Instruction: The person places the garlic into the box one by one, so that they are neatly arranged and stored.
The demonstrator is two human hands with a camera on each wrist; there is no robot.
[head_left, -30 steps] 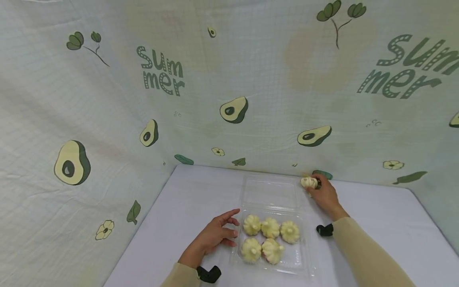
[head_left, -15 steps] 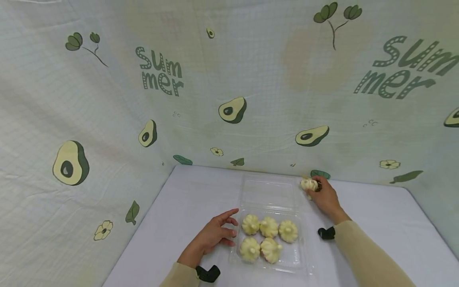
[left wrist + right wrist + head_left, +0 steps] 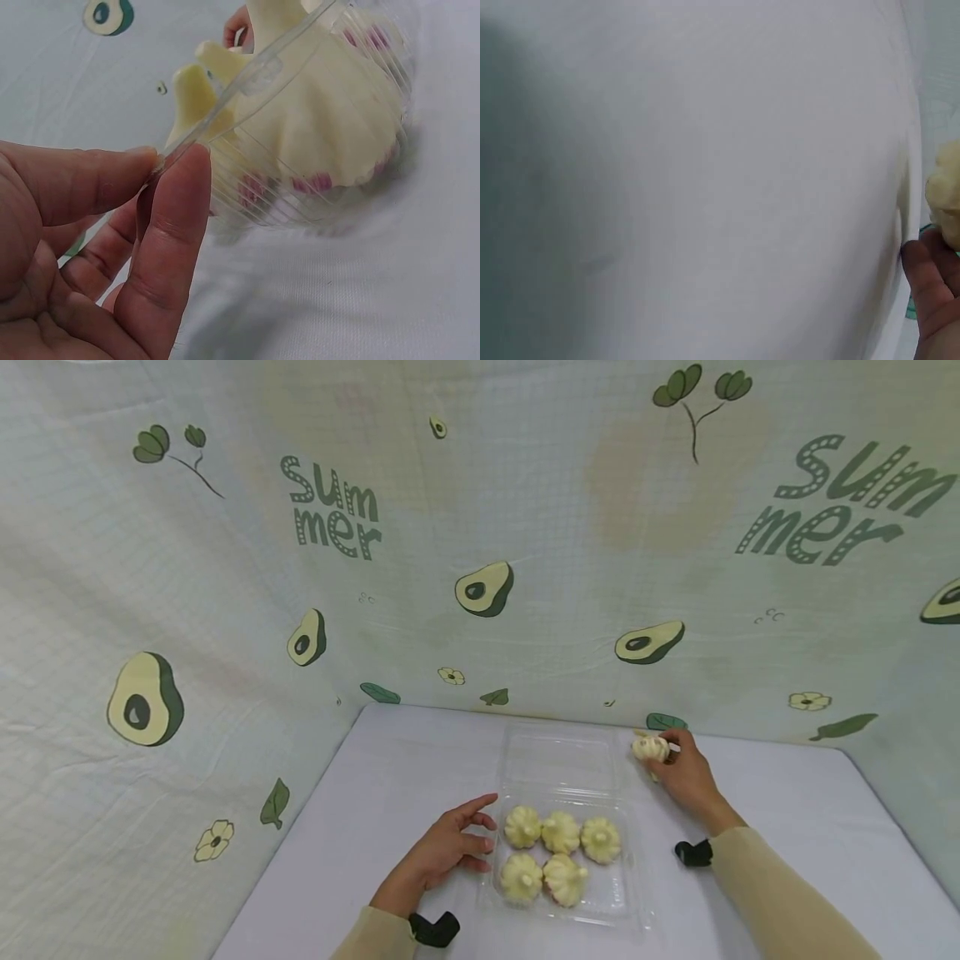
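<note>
A hinged clear plastic container (image 3: 611,906) lies with its lid laid back, several pale garlic bulbs (image 3: 561,832) standing in two rows in its base. My left hand (image 3: 447,845) is at the container's left side; in the left wrist view its thumb and finger pinch the thin plastic rim (image 3: 244,79). Close behind that rim a garlic bulb (image 3: 322,112) shows purple at its bottom. Beyond the lid's right edge, my right hand (image 3: 686,772) holds another garlic bulb (image 3: 649,747) between thumb and fingers. Only part of that bulb (image 3: 946,191) enters the right wrist view.
The transparent lid (image 3: 558,760) lies flat behind the base, towards the back of the white-covered table (image 3: 420,752). A cloth printed with avocados (image 3: 483,589) rises along the table's back and left side.
My right hand, with the garlic bulb, has shifted slightly towards me and turned a little. The left hand keeps its place at the container, and the head view has drifted slightly.
</note>
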